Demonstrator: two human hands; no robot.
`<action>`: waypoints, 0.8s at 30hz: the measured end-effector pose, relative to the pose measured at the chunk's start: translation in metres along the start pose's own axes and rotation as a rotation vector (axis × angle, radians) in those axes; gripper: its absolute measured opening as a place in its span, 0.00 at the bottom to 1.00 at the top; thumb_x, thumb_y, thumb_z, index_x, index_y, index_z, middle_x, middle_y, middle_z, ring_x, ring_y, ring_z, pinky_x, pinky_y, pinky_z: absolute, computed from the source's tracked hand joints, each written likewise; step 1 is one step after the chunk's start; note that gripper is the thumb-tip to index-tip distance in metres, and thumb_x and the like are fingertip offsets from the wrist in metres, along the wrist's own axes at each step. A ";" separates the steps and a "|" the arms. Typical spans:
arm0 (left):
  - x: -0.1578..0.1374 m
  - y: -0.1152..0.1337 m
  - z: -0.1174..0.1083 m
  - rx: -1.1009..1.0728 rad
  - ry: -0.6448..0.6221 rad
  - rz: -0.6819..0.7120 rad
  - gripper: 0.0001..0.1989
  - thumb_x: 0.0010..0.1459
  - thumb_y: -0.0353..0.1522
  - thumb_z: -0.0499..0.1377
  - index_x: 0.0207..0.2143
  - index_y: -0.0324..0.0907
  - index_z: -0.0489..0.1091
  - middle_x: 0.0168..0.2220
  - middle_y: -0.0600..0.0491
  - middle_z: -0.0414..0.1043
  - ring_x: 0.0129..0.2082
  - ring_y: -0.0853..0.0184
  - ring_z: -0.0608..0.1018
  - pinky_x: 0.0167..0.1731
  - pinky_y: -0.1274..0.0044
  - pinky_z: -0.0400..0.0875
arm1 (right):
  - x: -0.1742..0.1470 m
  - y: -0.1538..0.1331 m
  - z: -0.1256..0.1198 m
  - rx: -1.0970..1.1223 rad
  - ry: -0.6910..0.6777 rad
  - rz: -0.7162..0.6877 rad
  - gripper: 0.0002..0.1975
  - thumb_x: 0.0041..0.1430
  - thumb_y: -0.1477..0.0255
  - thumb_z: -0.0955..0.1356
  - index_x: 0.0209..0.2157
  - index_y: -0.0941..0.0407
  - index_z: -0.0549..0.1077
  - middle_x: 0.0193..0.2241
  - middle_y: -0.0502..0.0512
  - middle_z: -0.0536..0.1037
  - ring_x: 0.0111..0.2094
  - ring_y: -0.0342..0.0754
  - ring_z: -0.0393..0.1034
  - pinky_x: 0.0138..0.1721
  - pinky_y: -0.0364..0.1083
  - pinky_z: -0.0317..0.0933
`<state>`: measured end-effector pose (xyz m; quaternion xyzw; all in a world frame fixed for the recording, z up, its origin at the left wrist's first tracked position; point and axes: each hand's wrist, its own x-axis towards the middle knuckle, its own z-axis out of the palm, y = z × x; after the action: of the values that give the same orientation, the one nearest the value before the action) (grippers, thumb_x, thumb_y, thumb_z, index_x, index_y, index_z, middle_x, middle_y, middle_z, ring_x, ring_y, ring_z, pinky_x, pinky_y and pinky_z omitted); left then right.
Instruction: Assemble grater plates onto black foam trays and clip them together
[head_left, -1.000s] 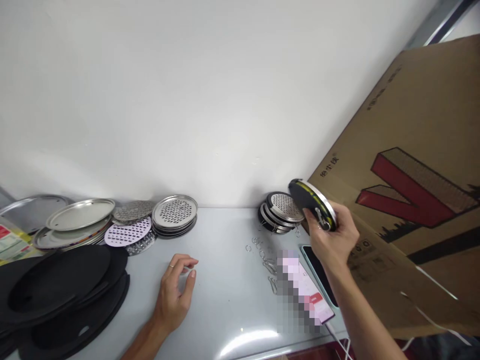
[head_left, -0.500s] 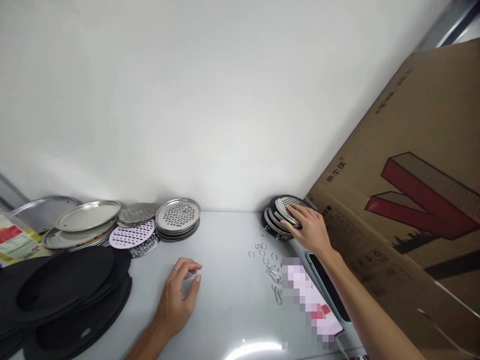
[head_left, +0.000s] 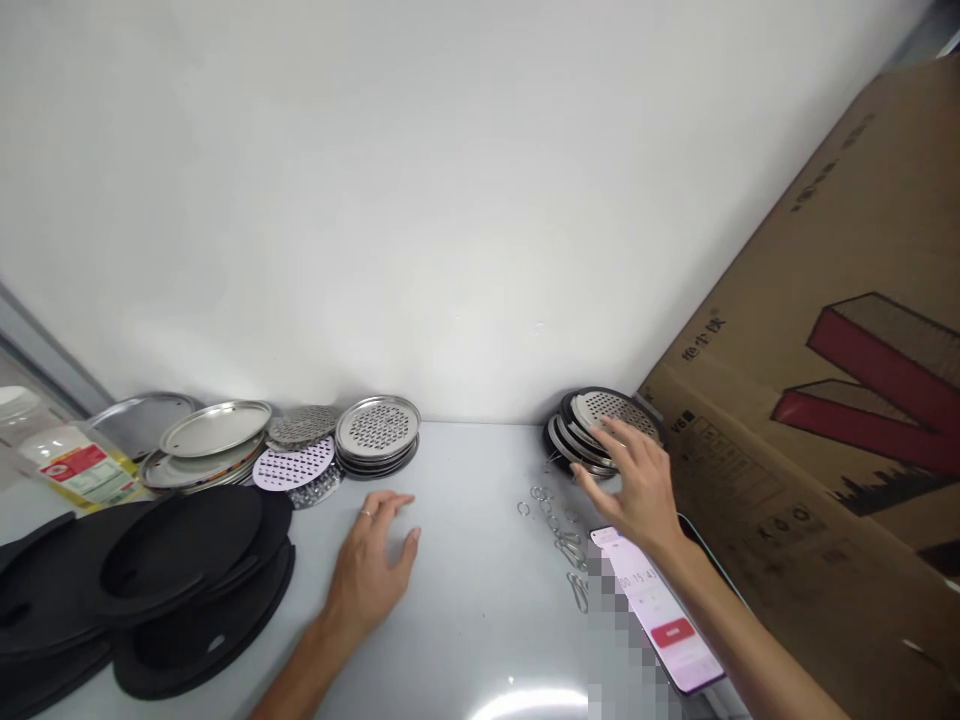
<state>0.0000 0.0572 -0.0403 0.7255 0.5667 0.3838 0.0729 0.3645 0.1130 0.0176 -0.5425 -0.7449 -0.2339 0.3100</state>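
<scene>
My left hand (head_left: 373, 560) hovers over the pale table at centre left, fingers curved and apart, with nothing in it. Above the front of the right-hand stack of round grater discs and black rings (head_left: 592, 425), my right hand (head_left: 634, 480) is held with its fingers spread and holds nothing. Below that hand lie several small metal rings (head_left: 523, 509) and metal clips (head_left: 577, 590). Beyond my left hand stands another stack of round grater discs (head_left: 377, 428), with a white perforated disc (head_left: 294, 465) and a grey perforated disc (head_left: 304, 426) beside it.
Large black round plates (head_left: 180, 545) overlap at the left front. Behind them are shiny round metal trays (head_left: 217, 430) and a clear labelled jar (head_left: 82, 465). A phone (head_left: 667, 625) with a lit screen lies under my right forearm. A big cardboard box (head_left: 825, 400) leans on the right.
My right hand has drawn back slightly from the right-hand stack, its fingers opening wider. The whole view has shifted, so the table's things appear farther right. My left hand keeps its pose.
</scene>
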 end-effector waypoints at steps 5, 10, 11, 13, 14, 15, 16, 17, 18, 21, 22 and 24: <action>0.050 -0.018 -0.032 0.243 -0.004 -0.015 0.19 0.66 0.35 0.52 0.57 0.42 0.67 0.54 0.43 0.69 0.53 0.52 0.73 0.52 0.62 0.70 | -0.048 -0.071 -0.016 0.306 -0.113 -0.073 0.24 0.60 0.71 0.69 0.58 0.51 0.65 0.57 0.64 0.69 0.58 0.63 0.63 0.54 0.62 0.60; 0.077 -0.036 -0.046 0.416 -0.096 0.011 0.11 0.63 0.32 0.54 0.42 0.43 0.76 0.43 0.46 0.78 0.44 0.50 0.76 0.44 0.62 0.70 | -0.103 -0.122 -0.021 0.485 -0.248 -0.020 0.23 0.58 0.74 0.69 0.56 0.51 0.66 0.57 0.63 0.67 0.58 0.63 0.62 0.53 0.61 0.62; 0.079 -0.038 -0.046 0.436 -0.115 0.019 0.11 0.63 0.32 0.55 0.40 0.43 0.77 0.41 0.46 0.78 0.42 0.51 0.76 0.43 0.63 0.71 | -0.111 -0.127 -0.021 0.510 -0.247 -0.017 0.23 0.58 0.74 0.69 0.55 0.51 0.66 0.57 0.62 0.68 0.57 0.63 0.63 0.52 0.61 0.62; 0.081 -0.040 -0.046 0.462 -0.148 0.036 0.11 0.63 0.31 0.54 0.39 0.45 0.77 0.39 0.48 0.79 0.41 0.53 0.77 0.41 0.66 0.71 | -0.123 -0.132 -0.020 0.536 -0.253 0.025 0.22 0.59 0.73 0.69 0.55 0.50 0.67 0.56 0.62 0.68 0.56 0.63 0.64 0.52 0.61 0.63; 0.082 -0.041 -0.046 0.468 -0.162 0.043 0.11 0.63 0.30 0.54 0.39 0.45 0.77 0.39 0.48 0.79 0.41 0.54 0.77 0.40 0.67 0.71 | -0.127 -0.133 -0.019 0.546 -0.255 0.051 0.22 0.59 0.72 0.70 0.55 0.50 0.67 0.56 0.61 0.69 0.56 0.63 0.65 0.51 0.61 0.63; 0.083 -0.041 -0.047 0.469 -0.172 0.048 0.11 0.63 0.30 0.54 0.39 0.45 0.77 0.38 0.49 0.79 0.41 0.55 0.78 0.40 0.68 0.71 | -0.131 -0.133 -0.018 0.553 -0.259 0.083 0.21 0.59 0.71 0.70 0.54 0.49 0.67 0.56 0.61 0.69 0.55 0.63 0.66 0.52 0.61 0.63; 0.085 -0.041 -0.047 0.465 -0.181 0.052 0.11 0.63 0.30 0.54 0.39 0.46 0.77 0.38 0.50 0.80 0.40 0.56 0.79 0.39 0.70 0.71 | -0.133 -0.133 -0.017 0.559 -0.261 0.112 0.21 0.59 0.71 0.70 0.54 0.49 0.67 0.55 0.61 0.69 0.55 0.63 0.66 0.52 0.61 0.63; 0.087 -0.041 -0.049 0.457 -0.187 0.056 0.11 0.63 0.30 0.54 0.39 0.46 0.77 0.38 0.50 0.80 0.40 0.57 0.79 0.38 0.71 0.71 | -0.135 -0.132 -0.016 0.563 -0.264 0.141 0.20 0.60 0.71 0.70 0.53 0.49 0.67 0.55 0.61 0.69 0.54 0.62 0.66 0.52 0.61 0.64; 0.090 -0.041 -0.051 0.446 -0.191 0.059 0.10 0.63 0.30 0.55 0.38 0.46 0.77 0.38 0.51 0.80 0.40 0.58 0.80 0.37 0.72 0.71 | -0.136 -0.132 -0.015 0.565 -0.268 0.164 0.20 0.60 0.71 0.70 0.53 0.49 0.68 0.55 0.60 0.69 0.54 0.62 0.67 0.52 0.61 0.64; 0.098 -0.035 -0.060 0.418 -0.157 0.070 0.10 0.64 0.31 0.54 0.39 0.45 0.76 0.39 0.52 0.80 0.37 0.59 0.81 0.36 0.73 0.72 | -0.138 -0.133 -0.015 0.567 -0.273 0.207 0.20 0.60 0.71 0.70 0.53 0.48 0.67 0.54 0.60 0.70 0.54 0.62 0.67 0.52 0.61 0.64; 0.099 -0.031 -0.063 0.413 -0.128 0.076 0.11 0.65 0.31 0.52 0.40 0.44 0.75 0.40 0.51 0.79 0.37 0.59 0.81 0.36 0.72 0.72 | -0.139 -0.133 -0.016 0.566 -0.275 0.217 0.20 0.60 0.71 0.70 0.53 0.48 0.67 0.54 0.60 0.69 0.54 0.62 0.67 0.52 0.61 0.64; 0.096 -0.018 -0.066 0.406 -0.070 0.097 0.12 0.67 0.32 0.50 0.42 0.43 0.74 0.42 0.48 0.78 0.39 0.58 0.80 0.37 0.71 0.72 | -0.140 -0.135 -0.016 0.563 -0.278 0.246 0.20 0.60 0.71 0.70 0.53 0.47 0.67 0.55 0.60 0.69 0.55 0.62 0.66 0.53 0.61 0.65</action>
<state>-0.0504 0.1256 0.0413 0.7645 0.5940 0.2393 -0.0737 0.2698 -0.0312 -0.0728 -0.5480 -0.7444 0.0966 0.3692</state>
